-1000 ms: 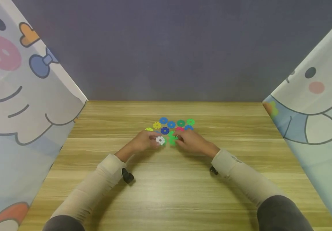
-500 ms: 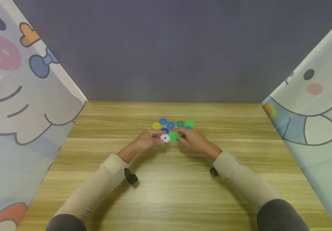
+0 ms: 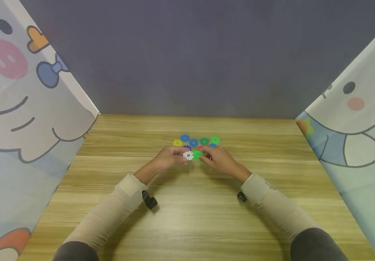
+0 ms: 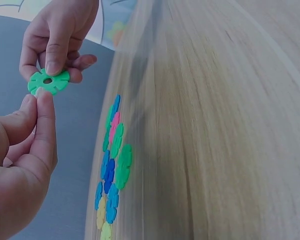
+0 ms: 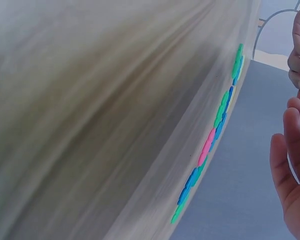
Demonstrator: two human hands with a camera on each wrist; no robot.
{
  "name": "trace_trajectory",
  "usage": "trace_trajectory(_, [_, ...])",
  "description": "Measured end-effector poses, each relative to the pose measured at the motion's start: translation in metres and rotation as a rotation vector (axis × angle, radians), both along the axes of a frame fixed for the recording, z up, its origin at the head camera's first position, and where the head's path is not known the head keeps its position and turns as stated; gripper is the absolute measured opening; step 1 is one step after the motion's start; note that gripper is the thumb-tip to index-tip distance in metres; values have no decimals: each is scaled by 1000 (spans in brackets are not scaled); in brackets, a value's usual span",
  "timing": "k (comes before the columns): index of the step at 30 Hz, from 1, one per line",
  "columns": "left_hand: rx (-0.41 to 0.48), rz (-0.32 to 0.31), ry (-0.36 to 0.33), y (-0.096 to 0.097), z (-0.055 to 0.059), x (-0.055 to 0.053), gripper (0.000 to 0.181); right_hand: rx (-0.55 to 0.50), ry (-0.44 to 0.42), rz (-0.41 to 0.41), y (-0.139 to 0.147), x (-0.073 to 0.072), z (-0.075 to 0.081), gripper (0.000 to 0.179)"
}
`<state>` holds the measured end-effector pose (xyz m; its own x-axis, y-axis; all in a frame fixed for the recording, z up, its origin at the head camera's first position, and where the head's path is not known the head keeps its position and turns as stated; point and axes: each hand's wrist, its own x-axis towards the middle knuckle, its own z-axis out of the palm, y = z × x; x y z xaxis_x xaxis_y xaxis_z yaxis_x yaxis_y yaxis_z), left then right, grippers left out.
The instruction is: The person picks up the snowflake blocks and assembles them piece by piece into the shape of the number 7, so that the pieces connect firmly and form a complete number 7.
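Between finger and thumb, my left hand (image 3: 168, 158) pinches a white slotted snowflake disc (image 3: 188, 156), facing the head camera. My right hand (image 3: 221, 159) pinches a bright green snowflake disc (image 3: 197, 155) by its right edge. The two discs meet edge to edge, raised over the table. In the left wrist view the green disc (image 4: 61, 80) shows its slots and centre hole, while the white one is mostly hidden by the left fingertips. At the border of the right wrist view, the right hand (image 5: 297, 165) shows only in part.
Several loose discs lie flat just beyond the hands: a yellow disc (image 3: 177, 143), a blue disc (image 3: 185, 138), a dark green disc (image 3: 204, 141) and a light green disc (image 3: 215, 139) among them. The wooden table (image 3: 187, 217) ends at a grey back panel (image 3: 187, 58).
My left hand has moved right with the white disc. The green disc has risen off the table in my right hand, and the gap between the two discs has closed.
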<state>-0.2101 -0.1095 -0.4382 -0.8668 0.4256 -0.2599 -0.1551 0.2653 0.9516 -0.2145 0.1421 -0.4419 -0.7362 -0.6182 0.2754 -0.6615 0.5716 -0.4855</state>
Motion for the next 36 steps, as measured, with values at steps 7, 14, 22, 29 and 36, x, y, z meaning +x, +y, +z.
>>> trace_trajectory(7, [2, 13, -9, 2, -1, 3, 44, -26, 10, 3, -1, 3, -2, 17])
trace_trajectory(14, [-3, 24, -12, 2, -2, 4, 43, -47, 28, 17, -2, 5, -2, 16])
trace_trajectory(22, [-7, 32, 9, 6, 1, 4, 42, -112, 49, 49, -1, 5, -6, 7])
trace_trajectory(29, [-18, 72, 20, 11, 5, 5, 40, -161, 37, 63, -2, 5, -6, 4])
trace_trajectory(36, [-7, 82, 18, 13, 7, 6, 41, -158, 12, 64, -2, 4, -5, 5])
